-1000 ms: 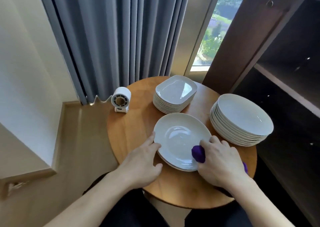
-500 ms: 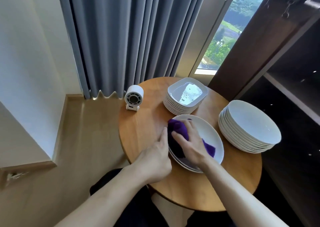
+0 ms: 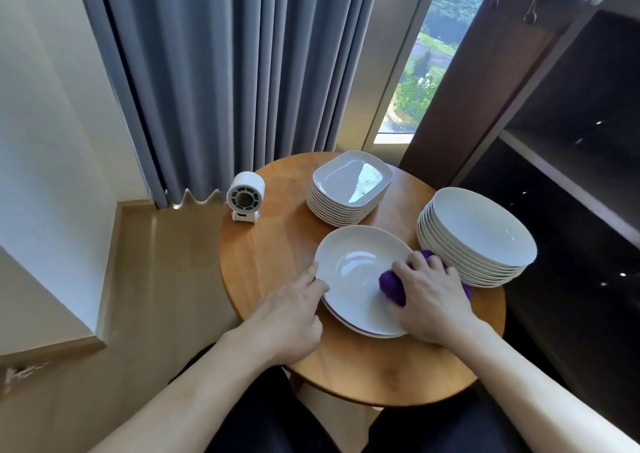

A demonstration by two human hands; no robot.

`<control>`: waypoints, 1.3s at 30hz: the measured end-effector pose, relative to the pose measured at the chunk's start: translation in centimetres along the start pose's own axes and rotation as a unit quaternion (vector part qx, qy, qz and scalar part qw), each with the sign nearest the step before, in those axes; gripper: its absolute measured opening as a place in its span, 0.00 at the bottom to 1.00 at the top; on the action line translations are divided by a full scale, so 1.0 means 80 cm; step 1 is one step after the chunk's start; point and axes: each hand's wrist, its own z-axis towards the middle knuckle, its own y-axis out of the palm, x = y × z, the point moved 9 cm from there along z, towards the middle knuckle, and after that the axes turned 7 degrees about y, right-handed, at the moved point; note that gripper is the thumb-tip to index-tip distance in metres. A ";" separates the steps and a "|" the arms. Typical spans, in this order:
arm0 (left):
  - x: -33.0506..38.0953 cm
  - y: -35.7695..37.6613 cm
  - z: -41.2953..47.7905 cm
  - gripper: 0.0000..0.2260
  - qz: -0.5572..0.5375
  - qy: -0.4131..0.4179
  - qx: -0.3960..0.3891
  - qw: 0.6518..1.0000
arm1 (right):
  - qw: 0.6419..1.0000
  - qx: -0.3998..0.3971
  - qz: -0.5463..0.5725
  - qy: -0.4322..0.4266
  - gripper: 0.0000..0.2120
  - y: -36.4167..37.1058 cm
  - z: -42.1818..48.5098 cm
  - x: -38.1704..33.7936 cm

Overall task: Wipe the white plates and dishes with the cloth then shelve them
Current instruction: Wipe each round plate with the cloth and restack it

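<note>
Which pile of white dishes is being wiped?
The low pile nearest the person: the right hand holds the purple cloth on its top plate, the left hand touches its rim. Neither hand is on the squarish stack or tall round stack.

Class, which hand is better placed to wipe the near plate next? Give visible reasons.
Right. The right hand grips the purple cloth on the plate; the left hand only touches the plate's left rim, holding no cloth.

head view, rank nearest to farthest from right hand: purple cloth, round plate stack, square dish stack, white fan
1. purple cloth, gripped in the right hand
2. round plate stack, just right
3. square dish stack, behind
4. white fan, far left
</note>
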 end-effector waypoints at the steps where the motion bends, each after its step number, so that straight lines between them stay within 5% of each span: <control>1: 0.001 0.000 0.000 0.24 0.003 0.001 0.004 1.000 | 0.999 0.024 -0.015 0.014 0.23 0.003 0.011 0.003; 5: 0.003 0.001 0.001 0.24 0.007 0.007 0.007 1.000 | 0.993 0.058 0.089 0.047 0.25 0.005 0.053 -0.018; 9: 0.002 -0.003 0.001 0.30 -0.023 0.010 0.026 0.999 | 0.939 0.049 0.336 0.053 0.24 0.001 0.066 -0.053; 13: -0.004 -0.010 0.001 0.29 -0.045 -0.015 0.071 0.996 | 0.892 -0.002 0.451 0.002 0.20 -0.010 0.045 -0.091; 21: 0.012 0.003 0.003 0.33 0.030 0.054 0.064 0.996 | 0.900 -0.066 0.425 -0.072 0.17 -0.020 -0.036 -0.083; 32: 0.040 0.021 0.004 0.19 0.209 0.084 0.070 0.972 | 0.973 0.048 0.226 -0.024 0.25 -0.013 -0.103 0.004; 36: 0.047 0.018 0.001 0.18 0.275 0.071 0.065 0.957 | 0.942 0.093 0.319 0.047 0.24 -0.013 -0.109 0.063; 39: 0.056 0.018 -0.005 0.18 0.306 0.065 0.069 0.947 | 0.875 0.105 0.466 0.086 0.24 -0.011 -0.109 0.095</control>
